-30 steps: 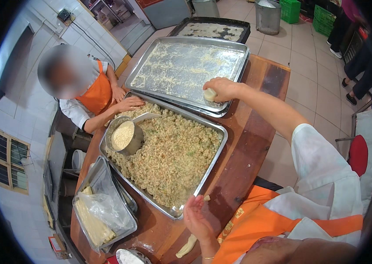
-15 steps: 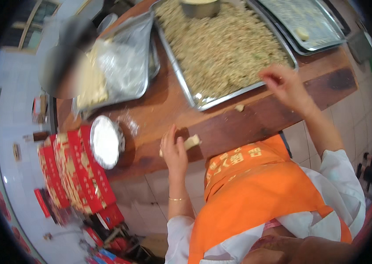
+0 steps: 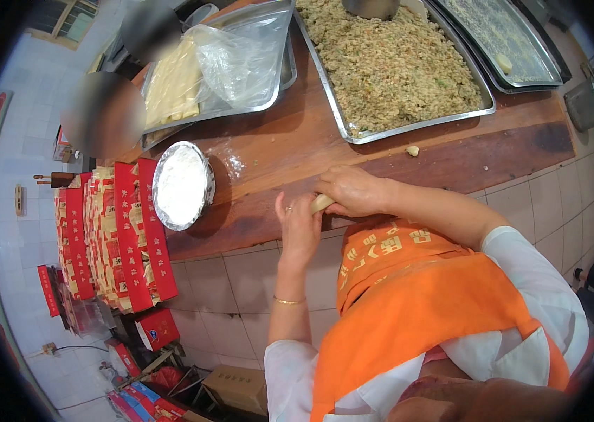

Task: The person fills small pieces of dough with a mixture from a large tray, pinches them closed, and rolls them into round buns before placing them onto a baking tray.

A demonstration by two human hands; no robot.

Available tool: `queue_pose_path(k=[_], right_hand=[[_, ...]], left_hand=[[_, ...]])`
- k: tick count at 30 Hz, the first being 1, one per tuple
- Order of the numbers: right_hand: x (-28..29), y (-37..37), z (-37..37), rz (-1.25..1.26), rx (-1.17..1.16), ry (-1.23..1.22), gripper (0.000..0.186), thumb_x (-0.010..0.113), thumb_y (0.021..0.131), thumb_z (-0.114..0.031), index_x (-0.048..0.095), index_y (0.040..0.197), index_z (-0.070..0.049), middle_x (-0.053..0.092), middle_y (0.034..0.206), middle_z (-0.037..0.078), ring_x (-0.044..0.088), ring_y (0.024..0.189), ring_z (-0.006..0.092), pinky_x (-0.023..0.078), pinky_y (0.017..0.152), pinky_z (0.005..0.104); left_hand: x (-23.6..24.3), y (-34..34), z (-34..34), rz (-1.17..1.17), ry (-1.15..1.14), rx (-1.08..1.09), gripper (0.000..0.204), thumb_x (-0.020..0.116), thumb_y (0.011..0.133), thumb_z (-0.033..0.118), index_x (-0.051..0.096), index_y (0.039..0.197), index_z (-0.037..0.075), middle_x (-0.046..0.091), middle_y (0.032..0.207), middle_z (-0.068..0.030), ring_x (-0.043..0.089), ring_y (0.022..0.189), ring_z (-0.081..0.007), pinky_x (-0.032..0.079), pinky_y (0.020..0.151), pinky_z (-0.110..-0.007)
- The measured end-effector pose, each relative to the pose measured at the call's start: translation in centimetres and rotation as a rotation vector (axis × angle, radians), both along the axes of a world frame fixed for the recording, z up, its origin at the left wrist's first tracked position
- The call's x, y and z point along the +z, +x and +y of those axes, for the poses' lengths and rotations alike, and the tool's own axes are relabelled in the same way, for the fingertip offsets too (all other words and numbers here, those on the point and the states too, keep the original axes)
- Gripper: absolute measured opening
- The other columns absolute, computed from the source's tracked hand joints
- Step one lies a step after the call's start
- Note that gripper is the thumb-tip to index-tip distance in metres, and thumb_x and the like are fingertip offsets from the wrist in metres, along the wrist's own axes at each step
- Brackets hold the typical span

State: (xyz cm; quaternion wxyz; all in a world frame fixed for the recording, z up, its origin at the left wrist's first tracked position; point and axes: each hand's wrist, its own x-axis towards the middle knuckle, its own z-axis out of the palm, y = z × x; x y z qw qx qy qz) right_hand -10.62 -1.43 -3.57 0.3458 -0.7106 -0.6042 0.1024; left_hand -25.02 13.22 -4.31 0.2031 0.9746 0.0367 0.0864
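At the near edge of the wooden table my two hands meet over a short pale roll of dough (image 3: 321, 203). My left hand (image 3: 302, 228) is closed around its left part, thumb up. From the right, my right hand (image 3: 351, 190) has its fingers curled over the other end, so most of the roll is hidden. Beyond them a large metal tray (image 3: 420, 126) holds a crumbly, brownish filling, with a round metal container (image 3: 371, 7) in it. One small dough scrap (image 3: 412, 150) lies between that tray and my right forearm.
A metal bowl of white flour (image 3: 183, 184) stands left of my hands at the table edge. Behind it, a tray (image 3: 269, 102) carries pale dough sheets under clear plastic. Red packages (image 3: 111, 239) are stacked at left. A floured tray (image 3: 515, 42) sits far right.
My right hand has come down and left from beside the filling tray to the dough roll. The left hand has shifted slightly and now grips the roll too. The whole view has moved.
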Motion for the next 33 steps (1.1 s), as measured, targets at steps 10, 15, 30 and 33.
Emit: queue_pose_path(k=[10,15,30,33], right_hand=[[2.3,0.8,-1.1,0.094,-0.123,-0.240,0.022,0.056,0.085,-0.019,0.069,0.093,-0.003,0.069,0.090,0.023,0.066,0.087,0.0418,0.053,0.079,0.0484],[0.0,0.8,-2.2,0.115,-0.151,-0.171,0.022,0.053,0.087,-0.019,0.067,0.091,-0.003,0.069,0.083,0.022,0.065,0.081,0.0401,0.052,0.074,0.0474],[0.6,0.6,-6.7,1.087,-0.013,-0.038,0.019,0.053,0.097,-0.021,0.060,0.100,-0.003,0.058,0.083,0.002,0.051,0.072,0.0101,0.044,0.067,0.0261],[0.4,1.6,-7.1,0.885,-0.056,-0.184,0.021,0.054,0.096,-0.019,0.059,0.106,-0.001,0.062,0.091,0.006,0.056,0.079,0.0129,0.047,0.072,0.0285]], left_hand=[[0.0,3.6,-1.9,-0.090,0.273,-0.104,0.022,0.056,0.086,0.005,0.057,0.108,0.000,0.062,0.100,-0.0158,0.059,0.100,-0.0302,0.035,0.102,-0.047],[-0.5,4.4,-3.0,-0.106,0.387,-0.099,0.019,0.055,0.086,0.008,0.057,0.103,0.000,0.060,0.097,-0.0151,0.058,0.097,-0.0310,0.035,0.100,-0.048],[-0.1,5.7,0.9,-0.054,0.431,-0.039,0.031,0.055,0.083,0.003,0.061,0.113,0.000,0.062,0.109,-0.0194,0.054,0.117,-0.0339,0.023,0.115,-0.052],[2.0,5.6,-0.4,-0.018,-0.043,-0.099,0.047,0.058,0.085,0.001,0.056,0.132,-0.002,0.062,0.120,-0.0198,0.052,0.126,-0.0337,0.026,0.116,-0.046]])
